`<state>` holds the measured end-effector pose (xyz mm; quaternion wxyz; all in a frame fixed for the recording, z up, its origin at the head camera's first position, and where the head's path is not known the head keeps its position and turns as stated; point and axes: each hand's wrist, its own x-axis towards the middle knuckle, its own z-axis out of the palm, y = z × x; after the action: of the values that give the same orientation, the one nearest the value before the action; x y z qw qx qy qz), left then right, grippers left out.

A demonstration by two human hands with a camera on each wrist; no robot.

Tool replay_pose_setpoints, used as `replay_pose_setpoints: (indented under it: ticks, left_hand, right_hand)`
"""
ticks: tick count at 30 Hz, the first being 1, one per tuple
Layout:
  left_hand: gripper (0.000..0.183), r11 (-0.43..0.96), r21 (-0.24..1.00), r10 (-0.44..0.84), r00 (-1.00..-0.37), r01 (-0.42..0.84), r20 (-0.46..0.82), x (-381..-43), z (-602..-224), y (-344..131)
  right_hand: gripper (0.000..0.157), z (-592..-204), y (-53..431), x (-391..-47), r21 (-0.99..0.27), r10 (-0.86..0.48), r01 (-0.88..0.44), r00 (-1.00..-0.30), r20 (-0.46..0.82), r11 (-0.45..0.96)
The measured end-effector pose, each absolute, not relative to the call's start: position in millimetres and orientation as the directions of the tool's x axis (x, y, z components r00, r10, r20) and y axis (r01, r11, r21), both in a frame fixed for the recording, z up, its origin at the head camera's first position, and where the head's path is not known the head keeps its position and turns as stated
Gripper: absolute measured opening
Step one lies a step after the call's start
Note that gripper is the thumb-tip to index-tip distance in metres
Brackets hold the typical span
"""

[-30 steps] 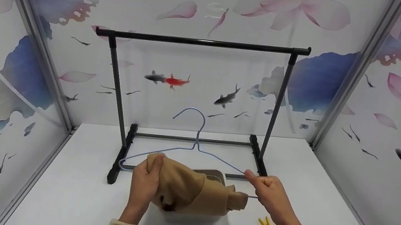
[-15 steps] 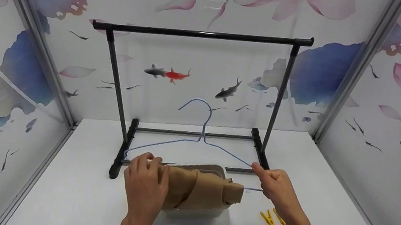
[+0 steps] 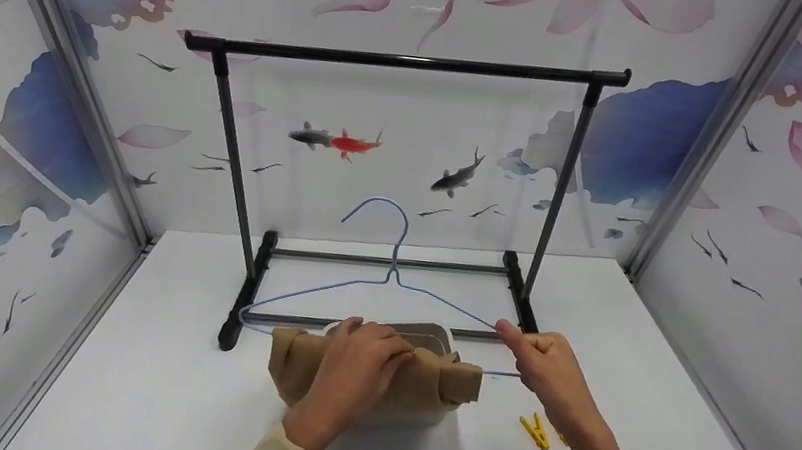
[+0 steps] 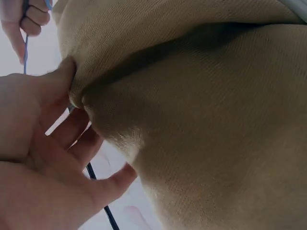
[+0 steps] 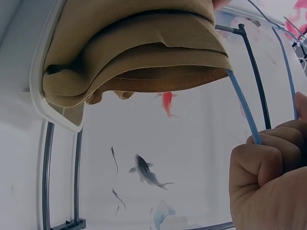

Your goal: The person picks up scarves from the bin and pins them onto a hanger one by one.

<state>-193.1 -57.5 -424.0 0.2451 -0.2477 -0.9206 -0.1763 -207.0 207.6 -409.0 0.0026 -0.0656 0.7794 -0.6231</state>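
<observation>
Here's the brown cloth [image 3: 420, 384], folded over the bottom bar of the blue wire hanger [image 3: 395, 254], covering the middle of that bar and leaving bare wire at either end. The left hand [image 3: 352, 372] is right on it, thumb and fingers set about the cloth's folded edge in a pinch; some fingertips are hidden behind the fold, so how firm that hold is seems hard to judge. Over at the hanger's right end, the right hand [image 3: 555, 384] has its fingers curled tight round the wire, thumb along the sloping shoulder. The hook points up from the hanger's top, curling to the left.

Below the hanger's bar, a pale plastic tub [image 3: 412, 421] sits on the white table [image 3: 119, 381], its front mostly screened by the cloth. To the hanger's lower right lie yellow clothes pegs [image 3: 534, 431], one of them partly behind the right wrist. And beyond the hanger stands the black clothes rack [image 3: 408, 63], its top rail above the hook, before a wall panel [image 3: 343, 203] printed with fish and petals.
</observation>
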Motion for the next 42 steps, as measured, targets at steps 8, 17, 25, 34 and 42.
replay_pose_setpoints:
  ticks: [8,17,25,34,42]
  left_hand:
    - [0.010,0.866,0.155,0.282,-0.720,0.475,0.634,-192,-416,-55]
    - [0.019,0.845,0.116,0.432,-0.795,0.522,0.425,-193,-413,-23]
    - [0.006,0.833,0.210,0.312,-0.749,0.511,0.584,-197,-416,-13]
    - [0.020,0.782,0.210,0.372,-0.710,0.586,0.598,-200,-410,7]
    - [0.051,0.842,0.175,0.380,-0.791,0.511,0.480,-199,-415,-72]
  right_hand:
    - [0.067,-407,208,-205,-0.964,-0.087,-0.131,-0.990,0.114,0.233]
    - [0.067,-407,207,-206,-0.961,-0.093,-0.113,-0.991,0.093,0.251]
    - [0.066,-410,200,-204,-0.955,-0.110,-0.143,-0.987,0.118,0.260]
    - [0.068,-406,192,-204,-0.970,-0.111,-0.172,-0.982,0.155,0.170]
    - [0.065,-403,205,-205,-0.971,-0.032,-0.115,-0.993,0.110,0.209]
